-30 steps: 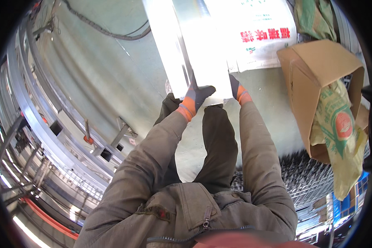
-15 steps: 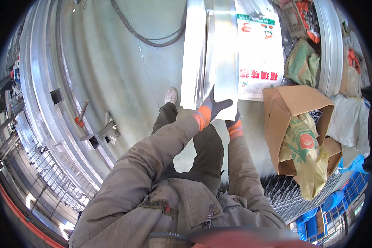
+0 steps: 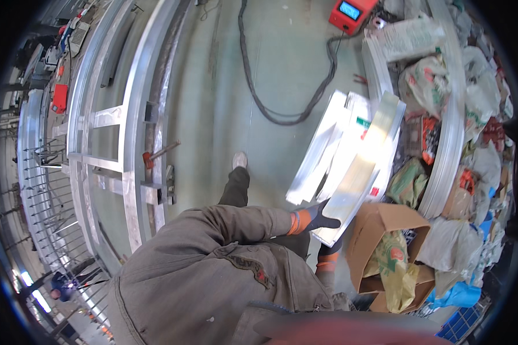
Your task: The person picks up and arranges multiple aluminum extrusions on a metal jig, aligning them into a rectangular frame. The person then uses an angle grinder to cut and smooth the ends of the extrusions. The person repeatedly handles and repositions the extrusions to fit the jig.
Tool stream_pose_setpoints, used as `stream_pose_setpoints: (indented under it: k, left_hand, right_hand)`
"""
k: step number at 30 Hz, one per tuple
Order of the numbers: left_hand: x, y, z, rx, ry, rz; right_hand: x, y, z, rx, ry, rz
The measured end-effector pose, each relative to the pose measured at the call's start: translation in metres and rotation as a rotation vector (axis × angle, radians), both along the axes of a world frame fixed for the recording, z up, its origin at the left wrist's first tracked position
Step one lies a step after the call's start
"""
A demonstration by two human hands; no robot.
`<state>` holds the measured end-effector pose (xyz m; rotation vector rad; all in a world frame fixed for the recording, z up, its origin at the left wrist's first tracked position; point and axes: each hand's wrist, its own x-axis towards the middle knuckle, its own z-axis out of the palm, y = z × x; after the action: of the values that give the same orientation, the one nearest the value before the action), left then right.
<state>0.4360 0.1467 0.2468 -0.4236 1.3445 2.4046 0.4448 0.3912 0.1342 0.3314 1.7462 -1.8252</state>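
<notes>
A long, flat, shiny metal profile [image 3: 357,178] is held by its near end, slanting away to the far right. My left hand [image 3: 323,218], in a dark glove with an orange cuff, grips its left edge, thumb lying on top. At the near end, my right hand [image 3: 330,250], gloved alike, holds from below; the profile hides its fingers. More metal profiles [image 3: 318,152] lie just left of the held one. A white printed sack [image 3: 360,112] shows partly between them.
An open cardboard box [image 3: 365,230] with a yellow-green plastic bag [image 3: 394,259] stands right of my hands. Filled sacks [image 3: 423,80] line the right side. A black cable [image 3: 250,75] runs to a red machine [image 3: 351,14]. A metal frame [image 3: 135,126] stands left.
The held profile has swung from nearly straight ahead to a slant toward the far right. Both hands stay on its near end. My view has shifted, bringing the red machine into sight.
</notes>
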Motion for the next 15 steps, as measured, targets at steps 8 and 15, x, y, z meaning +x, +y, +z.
stream_pose_setpoints:
  k: [8, 15]
  left_hand:
    - [0.007, -0.242, 0.101, -0.058, 0.140, 0.051]
    - [0.017, -0.423, 0.171, -0.152, 0.224, 0.370]
  right_hand:
    - [-0.009, -0.236, 0.138, 0.519, 0.508, 0.265]
    - [-0.097, -0.426, 0.167, 0.258, 0.649, 0.444]
